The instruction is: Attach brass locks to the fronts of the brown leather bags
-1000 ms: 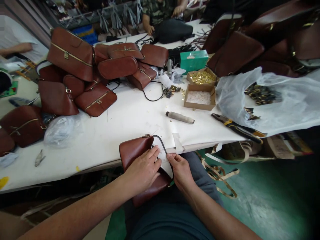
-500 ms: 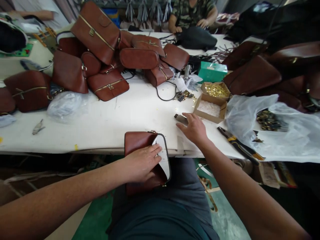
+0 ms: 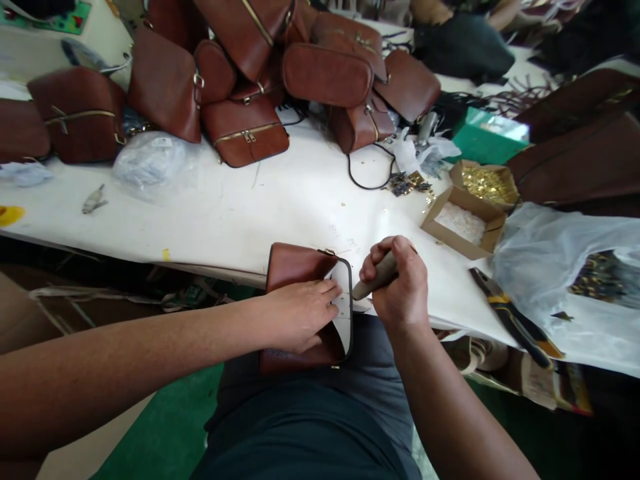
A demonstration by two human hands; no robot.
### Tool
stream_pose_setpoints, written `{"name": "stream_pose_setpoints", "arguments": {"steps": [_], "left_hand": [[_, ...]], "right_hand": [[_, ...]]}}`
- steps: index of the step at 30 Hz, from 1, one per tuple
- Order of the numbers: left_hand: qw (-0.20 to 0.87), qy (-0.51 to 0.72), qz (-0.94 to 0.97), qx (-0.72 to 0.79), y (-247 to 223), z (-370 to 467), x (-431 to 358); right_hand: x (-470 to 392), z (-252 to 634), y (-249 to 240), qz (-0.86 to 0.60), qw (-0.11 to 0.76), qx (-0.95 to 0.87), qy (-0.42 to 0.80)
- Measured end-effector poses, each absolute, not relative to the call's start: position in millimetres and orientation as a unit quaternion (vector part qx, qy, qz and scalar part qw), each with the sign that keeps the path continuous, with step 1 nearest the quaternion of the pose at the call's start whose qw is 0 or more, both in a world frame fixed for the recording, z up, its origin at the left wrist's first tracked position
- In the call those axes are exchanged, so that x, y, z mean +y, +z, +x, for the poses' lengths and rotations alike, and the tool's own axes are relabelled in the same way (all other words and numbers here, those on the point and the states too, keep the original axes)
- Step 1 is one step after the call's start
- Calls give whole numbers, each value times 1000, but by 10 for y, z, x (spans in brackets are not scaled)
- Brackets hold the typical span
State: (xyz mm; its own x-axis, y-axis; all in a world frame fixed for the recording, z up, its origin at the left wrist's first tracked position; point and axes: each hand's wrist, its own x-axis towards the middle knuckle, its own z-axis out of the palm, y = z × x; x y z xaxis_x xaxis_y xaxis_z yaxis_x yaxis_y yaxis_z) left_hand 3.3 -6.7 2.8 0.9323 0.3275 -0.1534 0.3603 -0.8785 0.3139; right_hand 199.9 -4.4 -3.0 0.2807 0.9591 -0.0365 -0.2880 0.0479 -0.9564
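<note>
Bag [image 3: 296, 265], brown: at the near edge of the worktop [image 3: 300, 200], its lower part over the person's lap. Mouth open toward the right, dark rim [image 3: 350, 280], white panel [image 3: 343, 305] showing inside.

Left hand [image 3: 305, 317]: laid on the bag, fingers extended and lightly spread, tips on the white panel; pressing, not clasping.

Right hand [image 3: 403, 283]: fingers curled tight round a greyish tool [image 3: 383, 272], thumb uppermost. Tool slants down to the left, its tip right by the rim; cannot tell whether they touch.

Right of that hand: pliers [image 3: 515, 320], black and yellow, handles reaching past the worktop edge. Clear sack [image 3: 545, 240] beside them, dark and gold fittings within. Beyond, a carton [image 3: 450, 237] of white bits, another [image 3: 457, 175] of gold pieces just behind, then a green box [image 3: 485, 137].

Far left to centre: pile of brown bags [image 3: 327, 75], gold zips. Crumpled plastic [image 3: 150, 160] just in front.

Top right: another person's forearm [image 3: 505, 13] near something black [image 3: 463, 48].
</note>
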Motion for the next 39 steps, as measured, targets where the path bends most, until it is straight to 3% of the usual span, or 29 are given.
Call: {"name": "stream_pose_setpoints", "arguments": {"steps": [2, 4, 8, 11, 18, 25, 31, 35, 39], "left_hand": [[175, -50, 967, 180, 29, 33, -68], [184, -51, 965, 177, 38, 29, -70], [221, -56, 956, 186, 54, 25, -91], [253, -71, 942, 206, 34, 28, -105], [287, -69, 929, 226, 27, 40, -134], [313, -82, 913, 250, 115, 59, -131], [327, -112, 912, 222, 22, 122, -26], [310, -131, 914, 228, -271, 182, -21], [276, -133, 926, 221, -582, 149, -27]], "right_hand": [[-54, 2018, -32, -538, 605, -389, 440], [-21, 2202, -95, -621, 546, -468, 312], [29, 2715, -357, -715, 311, -624, 52], [-14, 2976, -563, -699, 187, -690, 5], [12, 3483, -512, -689, 319, -651, -6], [946, 3700, -49, -709, 192, -678, 9], [1886, 3451, -60, -714, 166, -680, 33], [1715, 3460, -10, -729, 197, -655, 23], [901, 3612, 197, -720, 261, -643, 21]]}}
